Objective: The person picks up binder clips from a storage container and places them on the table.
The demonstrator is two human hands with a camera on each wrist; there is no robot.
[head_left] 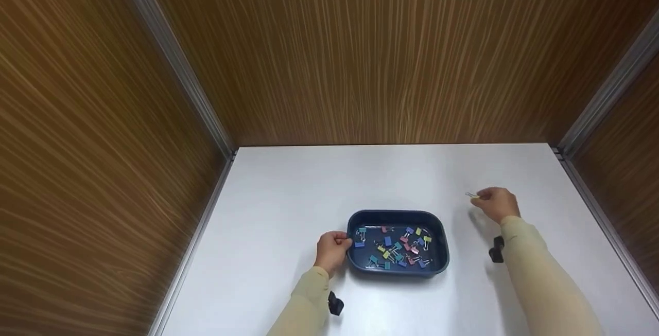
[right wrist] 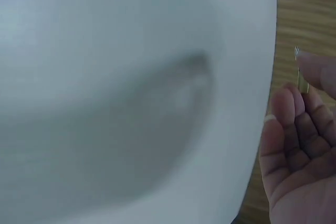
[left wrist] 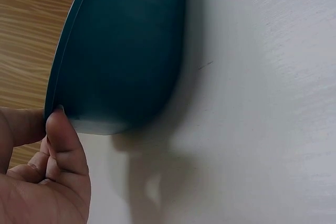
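My left hand (head_left: 331, 251) pinches the left rim of a dark blue plastic tray (head_left: 396, 272) between thumb and fingers. In the left wrist view the tray's outer wall (left wrist: 123, 51) fills the upper part, its rim held at the fingertips. Inside the tray lie many small binder clips (head_left: 388, 241) in blue, teal, yellow and pink, spread loosely. To the right of the tray, my right hand (head_left: 497, 205) is raised above the table, pinching a yellow binder clip (head_left: 474, 196) with its wire handles pointing left. The right wrist view shows the clip's wire (right wrist: 299, 72) by the thumb, its body mostly hidden.
The white table (head_left: 288, 181) is bounded by wood-grain panels (head_left: 386, 58) at the back and both sides. Metal rails (head_left: 177, 63) run along the corners. A black wrist device (head_left: 335, 303) shows at each forearm.
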